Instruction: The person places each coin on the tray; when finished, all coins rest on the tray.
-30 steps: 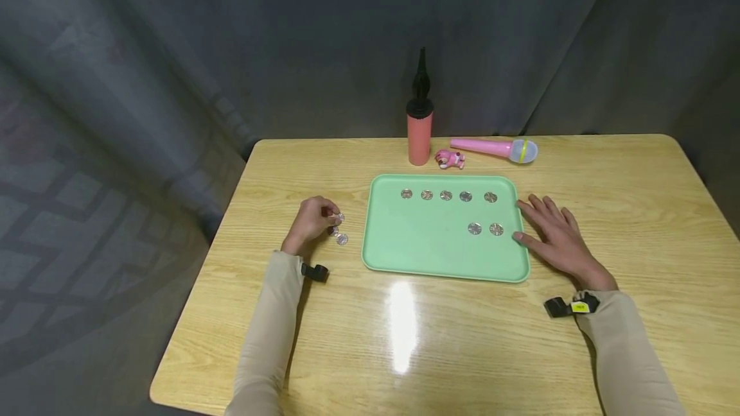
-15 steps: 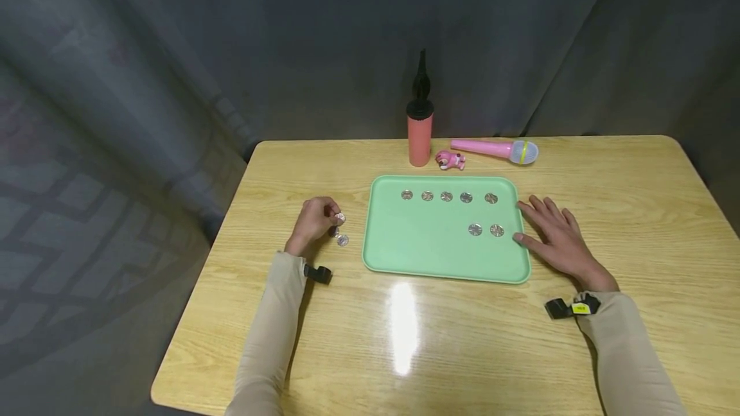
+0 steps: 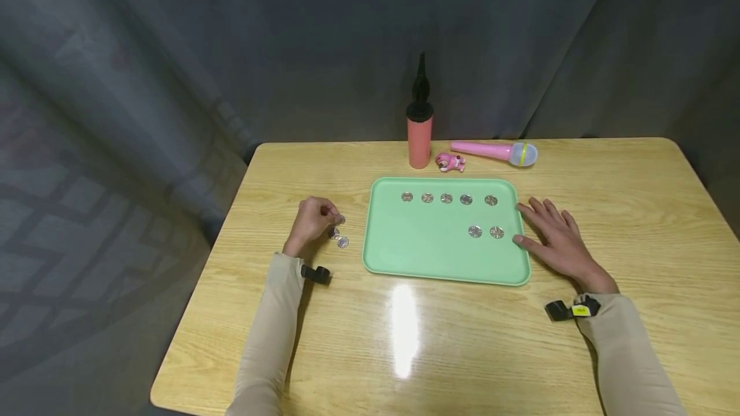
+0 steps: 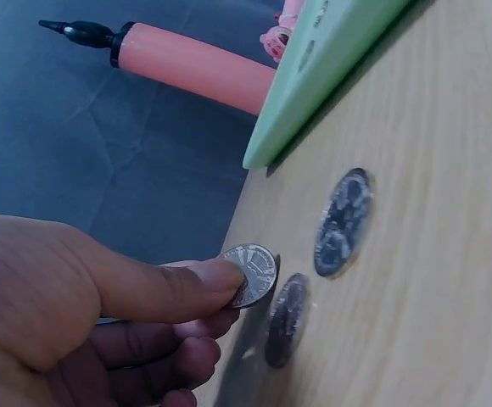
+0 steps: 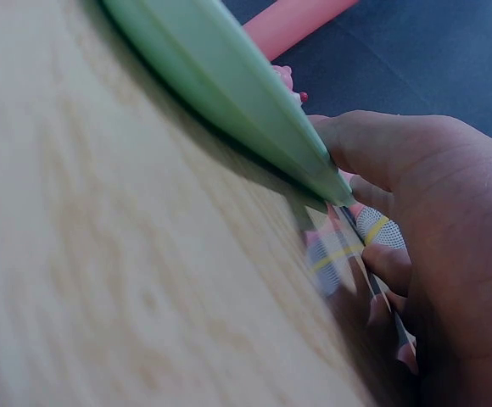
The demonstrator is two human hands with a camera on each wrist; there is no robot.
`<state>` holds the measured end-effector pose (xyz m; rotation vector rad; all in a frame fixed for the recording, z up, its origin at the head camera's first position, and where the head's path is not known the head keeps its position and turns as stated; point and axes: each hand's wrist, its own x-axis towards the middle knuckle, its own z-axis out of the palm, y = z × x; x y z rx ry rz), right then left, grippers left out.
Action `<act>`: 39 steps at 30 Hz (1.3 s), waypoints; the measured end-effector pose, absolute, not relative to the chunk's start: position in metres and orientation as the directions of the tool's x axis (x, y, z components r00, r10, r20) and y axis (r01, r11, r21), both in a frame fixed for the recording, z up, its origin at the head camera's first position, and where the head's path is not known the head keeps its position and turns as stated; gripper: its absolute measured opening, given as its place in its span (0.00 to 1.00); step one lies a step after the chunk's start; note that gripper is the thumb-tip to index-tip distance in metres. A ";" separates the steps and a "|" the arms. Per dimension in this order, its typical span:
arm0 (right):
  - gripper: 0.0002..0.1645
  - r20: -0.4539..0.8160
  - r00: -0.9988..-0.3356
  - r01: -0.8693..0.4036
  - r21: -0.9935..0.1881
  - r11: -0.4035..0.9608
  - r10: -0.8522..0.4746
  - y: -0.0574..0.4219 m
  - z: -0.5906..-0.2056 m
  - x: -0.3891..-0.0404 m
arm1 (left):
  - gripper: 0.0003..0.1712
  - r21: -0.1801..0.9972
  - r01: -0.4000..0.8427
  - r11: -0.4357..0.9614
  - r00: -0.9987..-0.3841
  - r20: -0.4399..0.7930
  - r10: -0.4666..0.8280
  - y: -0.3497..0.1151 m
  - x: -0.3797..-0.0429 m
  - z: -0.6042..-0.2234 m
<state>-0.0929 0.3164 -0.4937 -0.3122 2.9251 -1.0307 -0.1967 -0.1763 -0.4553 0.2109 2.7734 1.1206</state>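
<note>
Between thumb and fingers my left hand (image 3: 312,222) pinches a silver coin (image 4: 254,273), tilted up near the wooden table (image 3: 462,339). Two more coins lie on the wood beside it, one close under the held coin (image 4: 287,320) and one nearer the tray (image 4: 343,222). The pale green tray (image 3: 416,255) carries a back row of several coins (image 3: 446,198) and a pair of coins (image 3: 475,231) towards its right side. My right hand (image 3: 557,242) has its fingers spread, with thumb and fingertip touching the tray's right rim.
Behind the tray stands a salmon-pink balloon pump (image 3: 419,140) with a black nozzle. A small pink bear figure (image 3: 450,162) and a pink toy microphone (image 3: 491,149) lie to its right. A dark grey curtain (image 3: 324,50) hangs past the table's far edge.
The pinched coin tilts differently from half a second ago, and my left fingers shift slightly. My right hand, the tray and the coins on it keep their places.
</note>
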 end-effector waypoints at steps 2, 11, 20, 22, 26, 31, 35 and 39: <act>0.42 0.042 -0.980 -0.177 -0.624 0.761 -0.194 0.316 -0.494 -0.093 | 0.03 0.696 0.088 0.713 -0.980 -0.069 0.188 -0.177 -0.197 -0.454; 0.43 0.040 -0.980 -0.176 -0.624 0.762 -0.193 0.317 -0.494 -0.093 | 0.03 0.752 0.105 0.650 -0.983 -0.021 0.184 -0.175 -0.199 -0.449; 0.42 0.043 -0.980 -0.178 -0.629 0.757 -0.194 0.316 -0.494 -0.093 | 0.03 0.802 0.072 0.593 -0.984 -0.041 0.175 -0.160 -0.198 -0.447; 0.42 0.044 -0.980 -0.178 -0.627 0.759 -0.193 0.316 -0.494 -0.093 | 0.02 0.803 0.072 0.591 -0.984 -0.040 0.175 -0.155 -0.198 -0.447; 0.42 0.043 -0.981 -0.176 -0.624 0.761 -0.191 0.316 -0.493 -0.093 | 0.02 0.803 0.087 0.590 -0.981 -0.036 0.193 -0.144 -0.200 -0.446; 0.42 0.042 -0.981 -0.175 -0.626 0.760 -0.192 0.316 -0.493 -0.092 | 0.02 0.828 0.066 0.558 -0.977 -0.061 0.206 -0.129 -0.202 -0.445; 0.42 0.042 -0.980 -0.176 -0.630 0.756 -0.193 0.316 -0.493 -0.093 | 0.03 0.846 0.076 0.528 -0.971 -0.058 0.232 -0.117 -0.204 -0.442; 0.42 0.040 -0.980 -0.177 -0.635 0.752 -0.197 0.316 -0.493 -0.093 | 0.03 0.851 0.149 0.503 -0.958 -0.002 0.287 -0.105 -0.207 -0.441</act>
